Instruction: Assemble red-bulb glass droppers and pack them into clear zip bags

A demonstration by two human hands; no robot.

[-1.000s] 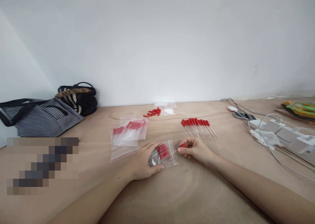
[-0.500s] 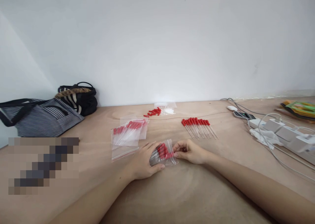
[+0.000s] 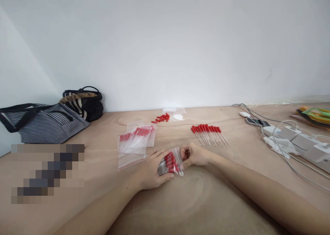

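Observation:
My left hand (image 3: 152, 169) wraps around a small clear zip bag (image 3: 177, 151), its thumb along the near side. Inside the bag lie several droppers with red rubber bulbs (image 3: 171, 163), side by side, their thin stems partly hidden under my left fingers. At the bag's right-hand, mouth end, my right hand (image 3: 195, 155) has thumb and fingertips pinched on the edge. Beyond my right hand, a fanned row of red-bulbed droppers (image 3: 206, 128) rests on the table. Filled clear bags of droppers (image 3: 136, 133) overlap to the left, beyond my left hand.
Loose red bulbs (image 3: 163, 118) and thin clear tubes (image 3: 176, 117) lie near the wall. At right are a power strip with chargers (image 3: 305, 143), cables, a phone (image 3: 257, 121) and colourful packets (image 3: 316, 114). A striped bag (image 3: 54, 125) and a black bag (image 3: 91, 106) stand at left.
A red bulb near the bag's mouth, by my right fingertips, has shifted inward and now lines up with the others. My right hand has moved slightly away from me. My left hand keeps its hold.

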